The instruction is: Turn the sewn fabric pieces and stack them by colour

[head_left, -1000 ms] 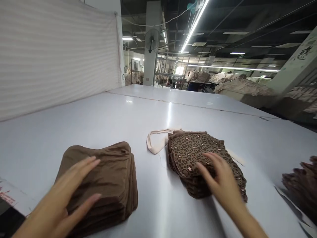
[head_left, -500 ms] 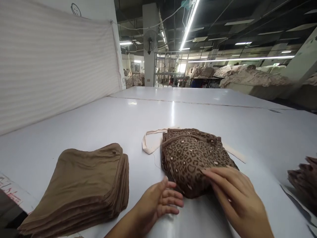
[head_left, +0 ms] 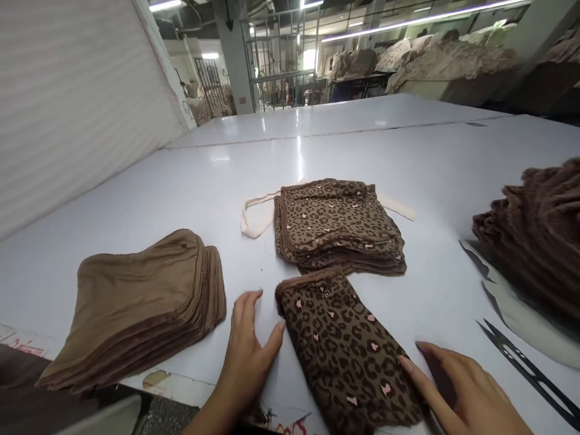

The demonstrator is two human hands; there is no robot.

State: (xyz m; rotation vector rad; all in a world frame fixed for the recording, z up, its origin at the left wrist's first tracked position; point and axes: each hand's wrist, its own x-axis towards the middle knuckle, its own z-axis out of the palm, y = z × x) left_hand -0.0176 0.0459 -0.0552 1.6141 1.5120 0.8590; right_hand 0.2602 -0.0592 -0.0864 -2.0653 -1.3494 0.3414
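A leopard-print cloth piece with a fuzzy brown edge lies folded on the table between my hands. My left hand rests at its left, thumb and fingers spread, holding nothing. At its right edge is my right hand, fingers apart, its thumb tip touching the cloth or just beside it. Beyond the piece lies a stack of leopard-print cloths, with a pale fabric strip sticking out on both sides. A neat stack of plain brown cloths sits to the left of my left hand.
Black scissors lie at the right, their pointed tips facing away from me. Behind them rises a tall pile of dark brown fuzzy fabric. A white cloth curtain borders the white table on the left. Heaped fabric stands at the back.
A folded leopard-print piece now lies in front of the stack, nearer me. My hands have moved apart to either side of it. The view has tilted down, showing the scissors.
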